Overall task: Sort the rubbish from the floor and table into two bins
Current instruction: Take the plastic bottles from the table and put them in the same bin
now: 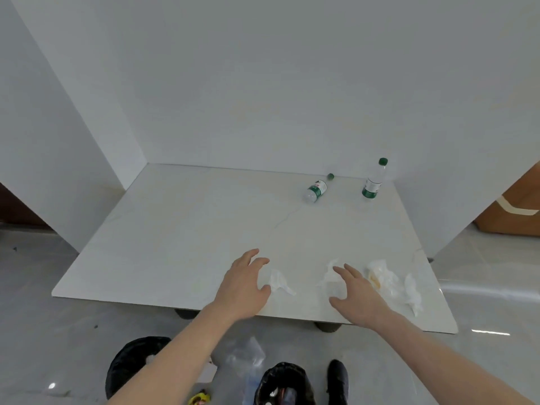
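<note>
My left hand (pixel 244 285) hovers open over the white table (pixel 175 229), fingers spread just left of a crumpled tissue (pixel 280 282). Over a second tissue (pixel 330 277) my right hand (pixel 358 293) is spread open. A stained tissue (pixel 380 277) and another white one (pixel 413 292) lie further right. At the back, one green-labelled bottle (pixel 315 190) lies on its side with a loose green cap (pixel 330 177) beside it; another bottle (pixel 374 179) stands upright. On the floor are two black-lined bins (pixel 131 363) (pixel 285 384).
A clear plastic bag (pixel 247 361) and a yellow wrapper (pixel 200 399) lie on the grey floor between the bins. A black shoe (pixel 337 378) is beside the right bin. White walls close in behind the table; a brown cardboard box (pixel 514 214) stands at the right.
</note>
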### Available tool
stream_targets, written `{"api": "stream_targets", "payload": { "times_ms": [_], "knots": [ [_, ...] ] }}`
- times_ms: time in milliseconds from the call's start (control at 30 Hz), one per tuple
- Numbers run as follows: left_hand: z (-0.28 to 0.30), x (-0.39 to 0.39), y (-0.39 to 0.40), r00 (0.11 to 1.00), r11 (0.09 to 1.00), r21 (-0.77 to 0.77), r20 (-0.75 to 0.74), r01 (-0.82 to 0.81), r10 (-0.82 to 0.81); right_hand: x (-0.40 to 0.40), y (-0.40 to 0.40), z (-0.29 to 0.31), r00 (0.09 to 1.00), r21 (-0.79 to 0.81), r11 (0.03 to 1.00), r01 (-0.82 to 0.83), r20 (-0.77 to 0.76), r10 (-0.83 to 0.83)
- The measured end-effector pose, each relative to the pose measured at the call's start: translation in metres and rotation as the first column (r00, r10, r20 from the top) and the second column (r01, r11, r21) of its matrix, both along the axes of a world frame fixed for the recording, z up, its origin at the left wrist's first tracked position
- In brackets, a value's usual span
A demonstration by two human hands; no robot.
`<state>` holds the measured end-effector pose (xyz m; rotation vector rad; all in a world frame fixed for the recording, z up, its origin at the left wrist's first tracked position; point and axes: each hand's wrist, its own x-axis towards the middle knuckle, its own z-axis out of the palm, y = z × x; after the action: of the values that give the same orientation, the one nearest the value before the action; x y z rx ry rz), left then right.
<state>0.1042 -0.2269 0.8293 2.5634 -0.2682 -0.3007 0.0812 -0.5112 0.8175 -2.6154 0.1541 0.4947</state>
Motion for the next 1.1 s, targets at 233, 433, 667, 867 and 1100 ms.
{"api": "stream_targets", "payload": {
  "times_ms": [233, 433, 667, 867, 1100],
  "knots": [
    [0.006, 0.124, -0.083, 0.999, 0.999, 0.032, -0.035, -0.018, 0.019, 0.120, -0.089, 0.004, 0.996, 0.004, 0.999, 0.048, 0.073, -0.048],
    [-0.008, 0.252, -0.163, 0.988, 0.994, 0.072, -0.125, -0.080, 0.088, 0.243, -0.174, 0.006, 0.985, 0.003, 0.993, 0.116, 0.128, -0.116],
    [-0.055, 0.364, -0.229, 0.949, 0.980, 0.158, -0.273, -0.120, 0.160, 0.375, -0.249, -0.001, 0.967, -0.050, 0.981, 0.188, 0.183, -0.176],
    [-0.092, 0.431, -0.273, 0.933, 0.960, 0.269, -0.318, -0.080, 0.167, 0.453, -0.276, -0.022, 0.973, -0.085, 0.984, 0.156, 0.187, -0.138],
    [-0.129, 0.466, -0.299, 0.918, 0.933, 0.360, -0.372, 0.003, 0.141, 0.479, -0.280, -0.052, 0.975, -0.046, 0.992, 0.120, 0.195, -0.109]
  ]
}}
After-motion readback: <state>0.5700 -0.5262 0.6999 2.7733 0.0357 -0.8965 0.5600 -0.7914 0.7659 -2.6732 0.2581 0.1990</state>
